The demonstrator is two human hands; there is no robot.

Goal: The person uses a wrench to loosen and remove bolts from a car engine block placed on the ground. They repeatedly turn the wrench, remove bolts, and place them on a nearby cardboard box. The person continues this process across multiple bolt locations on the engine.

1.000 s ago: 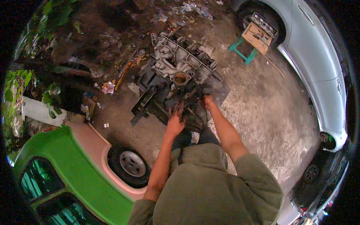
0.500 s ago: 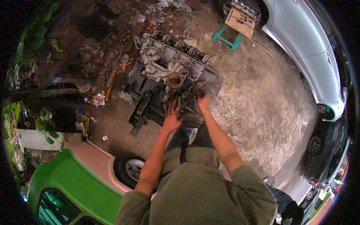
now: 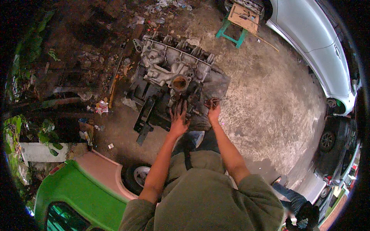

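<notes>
A greasy engine [image 3: 169, 65] stands in front of me, its cylinder head and cast intake at the far side, with a round flanged opening [image 3: 179, 82] facing up. On the dark near part of it lies my left hand [image 3: 179, 118], fingers spread and blackened with grease. To its right my right hand [image 3: 214, 110] is closed at the engine's near right edge. From those fingers juts a small dark thin-shafted piece [image 3: 217, 101], too small to name. What lies under my left palm is hidden.
A black metal bracket [image 3: 145, 119] sticks out at the engine's left. A green stool [image 3: 232, 34] with a board on top stands beyond, near a silver car [image 3: 312, 34]. A green and pink vehicle [image 3: 84, 192] is at lower left. Another person [image 3: 298, 202] is at lower right.
The thin dark piece in my right hand has swung from pointing up to pointing right, and that hand has shifted slightly right and down. My left hand stays on the engine.
</notes>
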